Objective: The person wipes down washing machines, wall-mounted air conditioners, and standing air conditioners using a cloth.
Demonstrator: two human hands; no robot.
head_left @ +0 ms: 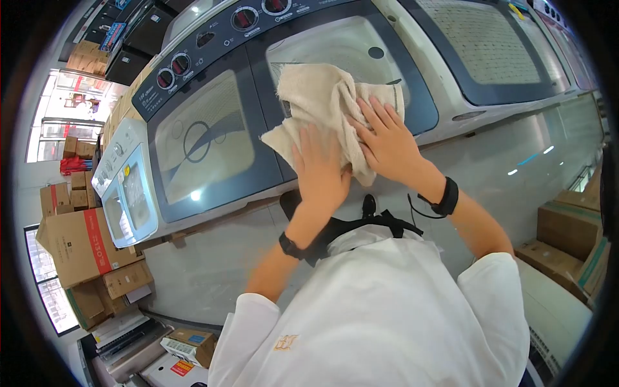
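A crumpled beige cloth (316,87) lies on the right-hand lid of a twin-tub washing machine (264,126). My left hand (320,168) rests on the cloth's lower left part, fingers stretched forward and slightly blurred by motion. Over the cloth's right side, my right hand (391,142) lies flat with its fingers extended and a little apart. Neither hand is closed around the fabric. Part of the cloth is hidden beneath both hands. The see-through lid panel (348,48) shows behind it.
Dark control knobs (245,18) line the machine's back panel. A smaller washing machine (132,187) stands at left, another washer (483,51) at right. Cardboard boxes (77,248) are stacked at far left, and more boxes (567,232) stand at right.
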